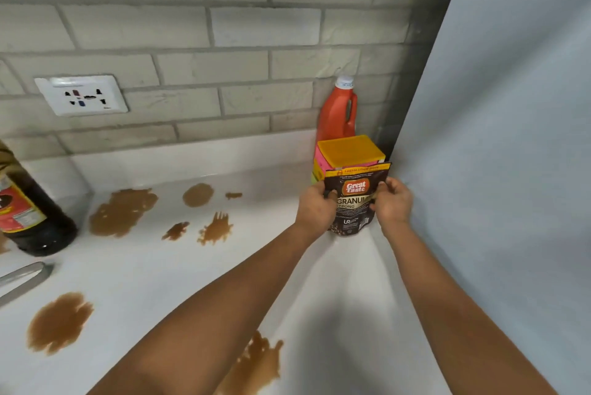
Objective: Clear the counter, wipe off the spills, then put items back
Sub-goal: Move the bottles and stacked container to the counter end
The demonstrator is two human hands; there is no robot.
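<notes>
A dark brown coffee pouch (355,199) stands upright near the counter's back right corner. My left hand (315,207) grips its left edge and my right hand (395,202) grips its right edge. Right behind the pouch sits a yellow-lidded box (350,151) with a pink side, and behind that an orange bottle (339,113) with a white cap against the brick wall. Brown spills spread over the white counter (153,270): a big patch (120,212), smaller splashes (216,230), one at the front left (57,321) and one under my left forearm (256,366).
A large dark sauce bottle (28,206) with a red and yellow label stands at the left. A metal handle (22,276) pokes in from the left edge. A pale blue-grey panel (511,138) walls off the right side. A wall socket (81,95) sits on the bricks.
</notes>
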